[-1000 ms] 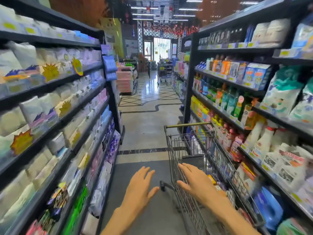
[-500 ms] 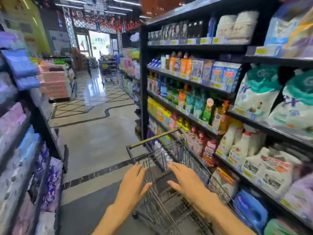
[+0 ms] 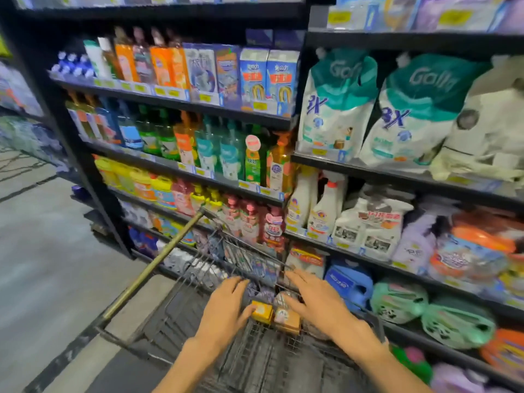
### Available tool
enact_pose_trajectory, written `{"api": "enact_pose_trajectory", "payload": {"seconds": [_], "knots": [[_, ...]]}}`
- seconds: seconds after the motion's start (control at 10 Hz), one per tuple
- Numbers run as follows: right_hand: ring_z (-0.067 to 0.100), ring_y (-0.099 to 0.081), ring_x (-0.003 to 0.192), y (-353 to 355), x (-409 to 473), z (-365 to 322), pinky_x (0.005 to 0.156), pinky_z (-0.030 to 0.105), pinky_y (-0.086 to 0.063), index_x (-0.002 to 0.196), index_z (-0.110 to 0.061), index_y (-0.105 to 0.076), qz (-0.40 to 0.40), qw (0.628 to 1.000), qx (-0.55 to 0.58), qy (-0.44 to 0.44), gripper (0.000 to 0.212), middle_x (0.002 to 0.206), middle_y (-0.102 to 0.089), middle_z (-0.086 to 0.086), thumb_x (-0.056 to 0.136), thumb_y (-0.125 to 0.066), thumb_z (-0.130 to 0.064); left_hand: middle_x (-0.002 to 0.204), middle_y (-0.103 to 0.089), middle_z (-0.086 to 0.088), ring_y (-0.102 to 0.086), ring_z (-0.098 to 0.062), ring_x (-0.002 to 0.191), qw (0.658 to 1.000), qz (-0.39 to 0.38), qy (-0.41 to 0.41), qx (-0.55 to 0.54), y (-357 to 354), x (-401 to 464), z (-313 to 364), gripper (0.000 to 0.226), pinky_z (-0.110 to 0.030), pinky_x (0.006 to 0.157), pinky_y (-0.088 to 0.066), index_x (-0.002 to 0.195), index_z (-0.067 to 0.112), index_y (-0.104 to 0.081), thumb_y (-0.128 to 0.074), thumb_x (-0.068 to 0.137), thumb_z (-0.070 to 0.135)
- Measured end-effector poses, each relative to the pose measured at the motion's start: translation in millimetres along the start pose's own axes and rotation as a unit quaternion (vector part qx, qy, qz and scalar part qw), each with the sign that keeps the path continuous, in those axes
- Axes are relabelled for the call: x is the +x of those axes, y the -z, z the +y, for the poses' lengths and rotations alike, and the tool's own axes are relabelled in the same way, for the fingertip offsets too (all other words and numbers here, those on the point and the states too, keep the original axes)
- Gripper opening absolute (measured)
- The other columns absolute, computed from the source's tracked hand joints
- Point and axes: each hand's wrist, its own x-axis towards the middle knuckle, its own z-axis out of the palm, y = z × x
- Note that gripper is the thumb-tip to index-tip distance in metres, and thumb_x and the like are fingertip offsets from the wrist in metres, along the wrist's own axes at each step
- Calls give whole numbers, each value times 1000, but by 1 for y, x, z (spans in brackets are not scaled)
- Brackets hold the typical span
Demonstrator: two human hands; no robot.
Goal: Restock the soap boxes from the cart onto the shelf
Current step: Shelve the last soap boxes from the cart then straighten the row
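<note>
Inside the wire shopping cart (image 3: 181,316) lie small soap boxes: a yellow one (image 3: 262,311) and an orange one (image 3: 287,319) side by side, with more blurred items behind them. My left hand (image 3: 226,306) reaches down into the cart, fingers straight, fingertips touching the yellow soap box's left side. My right hand (image 3: 317,300) hovers with spread fingers just above and right of the orange box. The black shelf (image 3: 181,104) rises right behind the cart.
The shelving holds rows of bottles, blue cartons (image 3: 269,78), white-and-teal refill pouches (image 3: 337,109) and spray bottles (image 3: 326,205). The cart's brass handle bar (image 3: 153,265) slants to the left. Grey aisle floor (image 3: 42,251) lies open on the left.
My view has swung right from the aisle onto the shelf. Both hands have dropped from above the cart down into it, reaching the soap boxes.
</note>
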Motion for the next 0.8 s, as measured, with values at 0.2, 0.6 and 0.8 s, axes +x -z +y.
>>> {"api": "enact_pose_trajectory", "payload": {"seconds": [0.2,0.6,0.8], "knots": [[23,-43,138,-72,47,39,110,39,-40,154,-28,-28,-39,994,50,-86,70,153,-43,0,92,-37,-61,142,-56,-9,-57,-28,128,996,-90,-12,-12,-71,58,-40,60,-36,102,-50,142,10,-52,-64,94,45],[26,-63,113,-241,109,69,88,38,-54,139,-26,-51,-121,963,109,-217,55,133,-60,1,90,-52,-50,137,-47,-11,-47,-32,124,952,-303,41,-21,-291,138,-136,47,-38,101,-42,142,10,-40,-54,100,26],[5,-57,117,-295,103,88,93,19,-45,147,-43,-30,-101,961,126,-225,58,134,-52,-19,94,-51,-53,138,-44,-8,-47,-31,127,944,-328,29,3,-396,179,-174,57,-39,102,-43,146,13,-38,-61,94,18]]}}
